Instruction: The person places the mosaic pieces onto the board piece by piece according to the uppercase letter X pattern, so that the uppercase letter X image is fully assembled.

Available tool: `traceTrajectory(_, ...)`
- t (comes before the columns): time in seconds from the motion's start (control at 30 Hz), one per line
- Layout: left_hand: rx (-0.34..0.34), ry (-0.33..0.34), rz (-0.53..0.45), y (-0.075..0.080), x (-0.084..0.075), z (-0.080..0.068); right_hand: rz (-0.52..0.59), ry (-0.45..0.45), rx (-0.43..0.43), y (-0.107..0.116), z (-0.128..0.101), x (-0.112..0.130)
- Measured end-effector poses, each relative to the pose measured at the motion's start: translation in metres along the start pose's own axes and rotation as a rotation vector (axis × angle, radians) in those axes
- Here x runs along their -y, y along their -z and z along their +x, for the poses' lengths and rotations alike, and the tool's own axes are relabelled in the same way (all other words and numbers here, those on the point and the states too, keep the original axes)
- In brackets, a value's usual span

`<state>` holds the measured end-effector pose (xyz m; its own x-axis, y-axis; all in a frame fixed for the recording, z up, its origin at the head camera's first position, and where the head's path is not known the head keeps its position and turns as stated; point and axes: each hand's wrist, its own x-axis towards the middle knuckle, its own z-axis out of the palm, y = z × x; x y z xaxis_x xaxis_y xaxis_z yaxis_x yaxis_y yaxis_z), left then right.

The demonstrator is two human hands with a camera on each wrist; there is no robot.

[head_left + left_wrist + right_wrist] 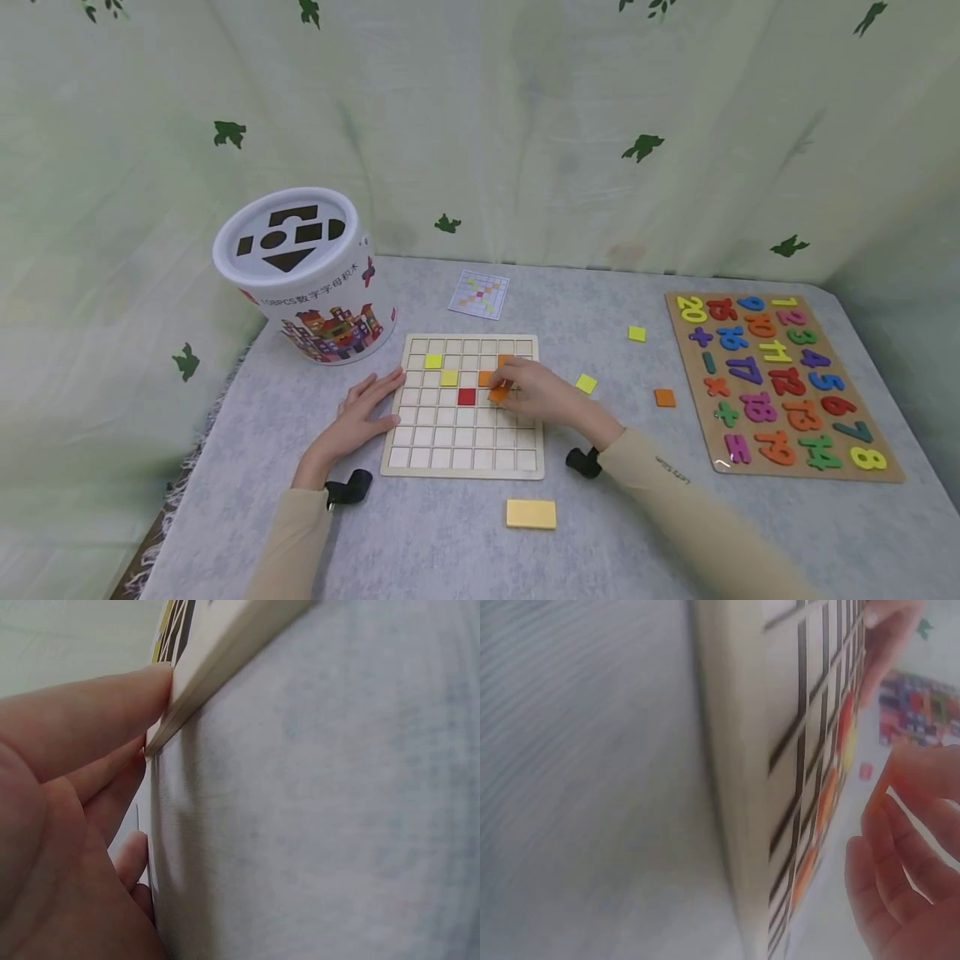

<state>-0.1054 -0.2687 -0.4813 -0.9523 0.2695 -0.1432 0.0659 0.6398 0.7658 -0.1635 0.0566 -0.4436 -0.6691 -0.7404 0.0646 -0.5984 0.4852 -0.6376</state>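
Observation:
A pale wooden grid board point(465, 454) lies in the middle of the grey table. Two yellow tiles point(433, 361), a red tile point(467, 397) and two orange tiles point(486, 377) sit in its cells. My right hand point(507, 390) hovers low over the board's right half and pinches an orange tile point(498, 394) just right of the red one. My left hand point(372, 402) lies flat on the table, its straight fingers touching the board's left edge point(217, 664). In the right wrist view the board point(787, 750) fills the middle, with my curled fingers point(904, 855) beside it.
A white shape-sorter bucket point(307, 271) stands at the back left. A pattern card point(479, 293) lies behind the board. Loose yellow tiles point(637, 333) point(586, 383) and an orange tile point(664, 397) lie to the right, a number puzzle point(780, 383) beyond them. A yellow block point(531, 514) lies near me.

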Motion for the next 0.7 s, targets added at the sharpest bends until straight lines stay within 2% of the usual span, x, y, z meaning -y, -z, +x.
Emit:
traceTrajectory(0.27,-0.006,-0.005,-0.006,0.000,0.000,-0.001,-0.029,0.106,0.082,-0.027,0.036,0.023)
traceTrajectory(0.37,-0.008,0.000,-0.007,0.000,0.000,-0.001,-0.059,0.115,0.114,-0.035,0.045,0.029)
traceTrajectory(0.5,-0.012,0.003,-0.011,-0.001,0.000,0.000,-0.119,0.112,0.146,-0.043,0.052,0.034)
traceTrajectory(0.7,-0.014,0.007,-0.012,-0.001,0.000,0.000,-0.200,0.132,0.146,-0.049,0.053,0.035)
